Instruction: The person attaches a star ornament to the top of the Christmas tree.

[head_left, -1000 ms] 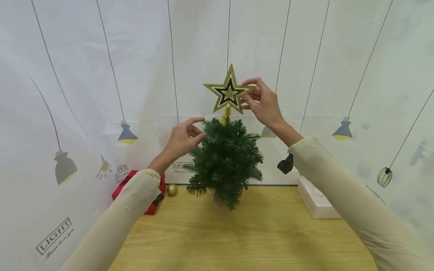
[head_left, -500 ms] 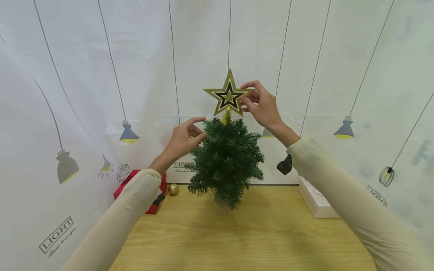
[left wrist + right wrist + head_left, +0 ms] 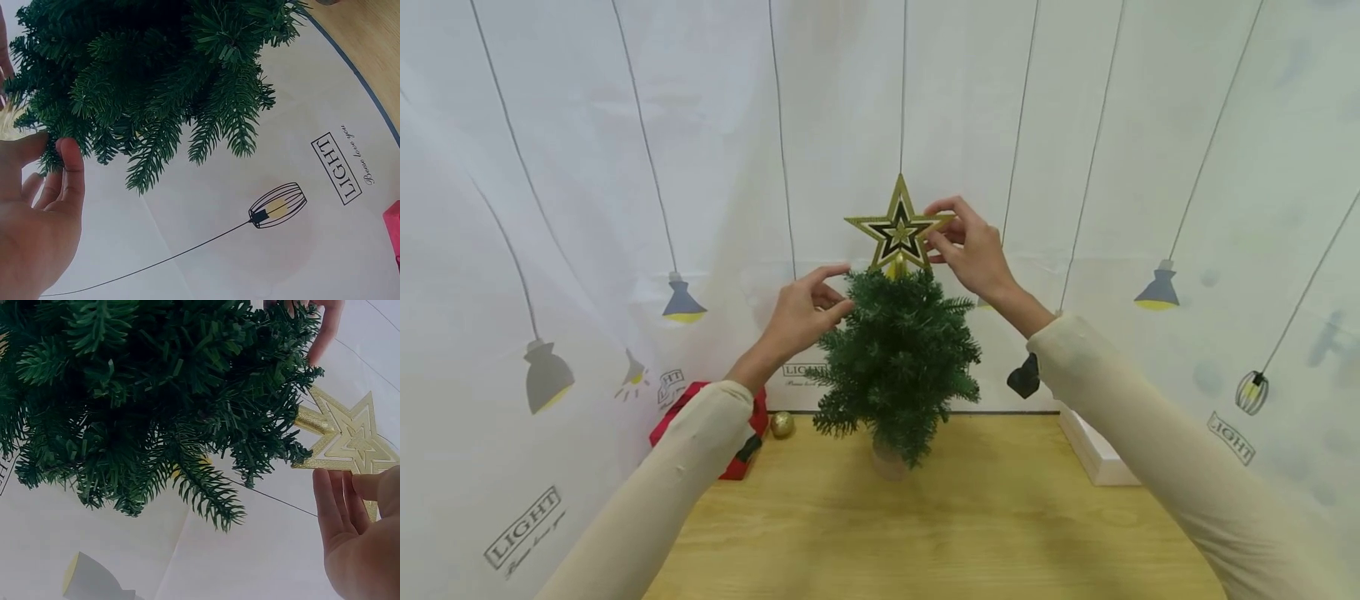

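Note:
A small green artificial Christmas tree (image 3: 898, 358) stands upright on the table in a pale round base (image 3: 889, 461). My right hand (image 3: 976, 250) pinches the right-hand point of a gold star tree topper (image 3: 900, 233) between thumb and fingers. The star sits upright right at the treetop, its gold stem going down among the top branches; the stem's lower end is hidden by needles. My left hand (image 3: 805, 310) is at the tree's upper left, thumb and fingers pinching a branch tip near the top. In the left wrist view, needles (image 3: 53, 134) show between the fingertips.
Left of the tree, a gold bauble ball (image 3: 782, 424) lies beside a red box (image 3: 758, 417), partly behind my left sleeve. A white box (image 3: 1097, 450) stands right, partly behind my right sleeve. Behind the wooden table (image 3: 955, 525) hangs a white backdrop printed with lamps.
My right hand has lowered the star, so its stem now sinks further into the treetop. My left hand keeps its place at the upper branches.

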`<state>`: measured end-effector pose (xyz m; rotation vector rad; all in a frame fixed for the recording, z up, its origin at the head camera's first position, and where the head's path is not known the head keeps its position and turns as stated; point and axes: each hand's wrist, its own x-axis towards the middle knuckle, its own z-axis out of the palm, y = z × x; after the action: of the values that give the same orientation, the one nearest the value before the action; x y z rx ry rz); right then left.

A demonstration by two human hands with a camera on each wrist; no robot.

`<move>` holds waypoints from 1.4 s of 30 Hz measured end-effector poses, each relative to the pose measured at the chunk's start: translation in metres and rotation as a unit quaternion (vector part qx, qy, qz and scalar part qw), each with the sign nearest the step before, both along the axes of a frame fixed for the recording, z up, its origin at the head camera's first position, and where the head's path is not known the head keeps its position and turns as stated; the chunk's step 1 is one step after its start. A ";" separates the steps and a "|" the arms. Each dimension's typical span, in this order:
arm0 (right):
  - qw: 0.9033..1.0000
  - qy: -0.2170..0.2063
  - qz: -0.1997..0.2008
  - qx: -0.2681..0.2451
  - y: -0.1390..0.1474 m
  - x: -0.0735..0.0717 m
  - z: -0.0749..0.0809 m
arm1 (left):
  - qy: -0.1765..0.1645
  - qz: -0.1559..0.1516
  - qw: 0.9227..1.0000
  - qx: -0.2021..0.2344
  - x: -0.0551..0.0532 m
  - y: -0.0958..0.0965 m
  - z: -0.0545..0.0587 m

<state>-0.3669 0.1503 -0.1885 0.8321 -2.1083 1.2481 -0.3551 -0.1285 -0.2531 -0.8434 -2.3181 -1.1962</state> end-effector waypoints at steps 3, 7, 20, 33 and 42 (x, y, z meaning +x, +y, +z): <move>1.000 -0.003 0.001 0.000 0.000 0.000 -0.003 | 0.000 0.002 1.000 0.000 0.000 -0.001 -0.001; 1.000 -0.011 0.002 -0.007 0.001 0.002 -0.006 | 0.005 0.005 1.000 -0.002 0.001 0.001 0.001; 1.000 -0.006 0.006 -0.013 0.005 0.005 -0.013 | 0.011 0.006 1.000 -0.001 0.002 0.001 0.003; 0.998 0.037 -0.034 0.037 0.010 0.008 -0.014 | 0.004 0.008 1.000 0.004 0.003 0.003 0.000; 0.995 0.058 -0.051 0.056 0.019 0.011 -0.015 | 0.017 0.008 1.000 0.011 0.002 0.003 -0.002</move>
<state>-0.3559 0.1689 -0.2038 0.8144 -2.1140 1.0131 -0.3532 -0.1257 -0.2553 -0.8288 -2.2777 -1.1887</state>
